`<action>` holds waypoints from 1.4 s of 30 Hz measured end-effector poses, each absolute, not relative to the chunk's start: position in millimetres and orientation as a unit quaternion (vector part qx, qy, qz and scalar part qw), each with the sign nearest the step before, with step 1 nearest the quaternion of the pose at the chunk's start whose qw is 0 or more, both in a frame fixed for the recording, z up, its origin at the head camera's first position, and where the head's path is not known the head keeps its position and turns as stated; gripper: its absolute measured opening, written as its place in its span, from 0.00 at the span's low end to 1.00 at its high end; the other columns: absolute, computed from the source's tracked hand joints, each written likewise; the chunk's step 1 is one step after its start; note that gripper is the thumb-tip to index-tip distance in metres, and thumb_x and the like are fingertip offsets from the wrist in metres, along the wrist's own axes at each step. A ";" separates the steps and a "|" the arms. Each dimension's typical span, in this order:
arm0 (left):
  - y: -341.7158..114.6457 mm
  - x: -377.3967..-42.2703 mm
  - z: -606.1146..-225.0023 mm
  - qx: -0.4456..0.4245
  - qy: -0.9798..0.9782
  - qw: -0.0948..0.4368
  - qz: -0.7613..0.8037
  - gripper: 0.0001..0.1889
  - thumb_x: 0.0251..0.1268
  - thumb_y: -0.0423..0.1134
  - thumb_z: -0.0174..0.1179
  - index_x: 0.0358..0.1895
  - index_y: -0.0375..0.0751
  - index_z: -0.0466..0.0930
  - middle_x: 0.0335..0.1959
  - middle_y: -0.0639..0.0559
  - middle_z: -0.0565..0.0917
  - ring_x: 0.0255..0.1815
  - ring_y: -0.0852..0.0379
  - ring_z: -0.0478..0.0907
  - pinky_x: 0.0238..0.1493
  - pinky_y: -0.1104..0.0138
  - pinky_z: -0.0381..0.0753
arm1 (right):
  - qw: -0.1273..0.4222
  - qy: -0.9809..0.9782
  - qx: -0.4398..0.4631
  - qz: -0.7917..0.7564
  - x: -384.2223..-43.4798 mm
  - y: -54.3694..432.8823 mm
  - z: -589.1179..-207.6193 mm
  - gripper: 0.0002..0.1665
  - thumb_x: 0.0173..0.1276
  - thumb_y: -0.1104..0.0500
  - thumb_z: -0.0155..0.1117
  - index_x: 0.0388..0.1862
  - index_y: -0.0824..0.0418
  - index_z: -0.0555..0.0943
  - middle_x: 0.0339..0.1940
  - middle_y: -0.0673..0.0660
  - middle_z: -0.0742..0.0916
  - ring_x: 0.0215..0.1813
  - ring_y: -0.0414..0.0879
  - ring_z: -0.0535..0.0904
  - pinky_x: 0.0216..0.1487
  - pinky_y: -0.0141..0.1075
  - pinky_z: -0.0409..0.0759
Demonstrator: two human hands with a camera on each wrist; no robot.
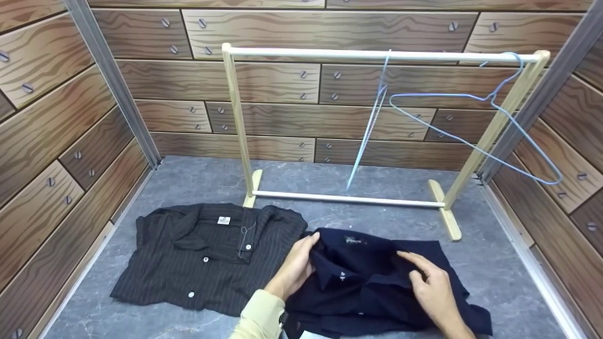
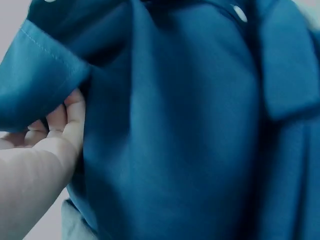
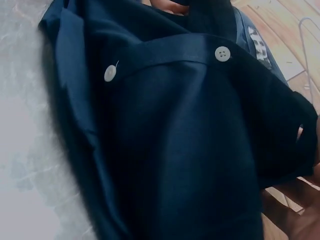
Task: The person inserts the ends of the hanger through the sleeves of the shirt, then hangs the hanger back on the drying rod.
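A navy button-up shirt (image 1: 330, 301) lies folded on the grey surface, with its collar spread and a label inside the neck. My left hand (image 1: 300, 263) grips the left side of its collar; in the left wrist view, those fingers (image 2: 75, 112) tuck under the collar flap. At the collar's right side is my right hand (image 1: 433, 287), index finger extended to the cloth and thumb held apart. The right wrist view shows white buttons (image 3: 222, 53) on the placket, with that hand partly hidden behind the collar at the right edge.
A dark pinstriped shirt (image 1: 183, 278) lies folded to the left. Behind both shirts stands a wooden-ended rack (image 1: 306, 52). Two blue wire hangers hang on it, one hanger (image 1: 367, 136) edge-on near the middle and another hanger (image 1: 452, 136) at the right end. Wood-patterned walls enclose the surface.
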State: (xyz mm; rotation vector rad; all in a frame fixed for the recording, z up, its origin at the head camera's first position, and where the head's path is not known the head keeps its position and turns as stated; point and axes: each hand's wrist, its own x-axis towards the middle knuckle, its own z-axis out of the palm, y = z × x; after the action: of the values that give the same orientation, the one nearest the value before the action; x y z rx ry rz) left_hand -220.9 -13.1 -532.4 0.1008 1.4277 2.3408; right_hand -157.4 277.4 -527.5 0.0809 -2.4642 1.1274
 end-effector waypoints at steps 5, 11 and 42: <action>-19.9 -218.1 -556.2 0.044 0.582 0.188 0.790 0.19 0.77 0.47 0.49 0.53 0.33 0.75 0.42 0.51 0.82 0.43 0.59 0.82 0.48 0.61 0.84 | 0.250 -0.889 0.019 0.384 -162.7 284.2 -541.5 0.22 0.62 0.74 0.58 0.43 0.51 0.89 0.46 0.52 0.90 0.40 0.29 0.79 0.43 0.14 0.69; -21.1 -217.5 -571.0 0.042 0.657 0.179 0.731 0.10 0.74 0.39 0.48 0.35 0.39 0.76 0.29 0.53 0.80 0.29 0.61 0.84 0.36 0.64 0.86 | 0.272 -0.897 0.021 0.348 -166.7 292.9 -555.6 0.22 0.58 0.76 0.57 0.37 0.55 0.89 0.44 0.50 0.91 0.46 0.26 0.80 0.47 0.13 0.67; -23.6 -217.9 -580.5 0.042 0.612 0.180 0.768 0.17 0.73 0.48 0.55 0.24 0.47 0.67 0.23 0.58 0.72 0.25 0.64 0.77 0.30 0.68 0.83 | 0.262 -0.879 0.209 0.338 -243.9 245.1 -390.0 0.12 0.62 0.74 0.58 0.39 0.64 0.84 0.38 0.57 0.85 0.39 0.41 0.77 0.41 0.19 0.73</action>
State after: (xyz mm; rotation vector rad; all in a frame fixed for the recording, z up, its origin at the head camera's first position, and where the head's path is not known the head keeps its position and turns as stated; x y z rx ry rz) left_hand -217.9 -23.6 -580.5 0.1180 1.7303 2.1709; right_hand -243.9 245.1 -390.0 0.5651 -2.3788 0.9146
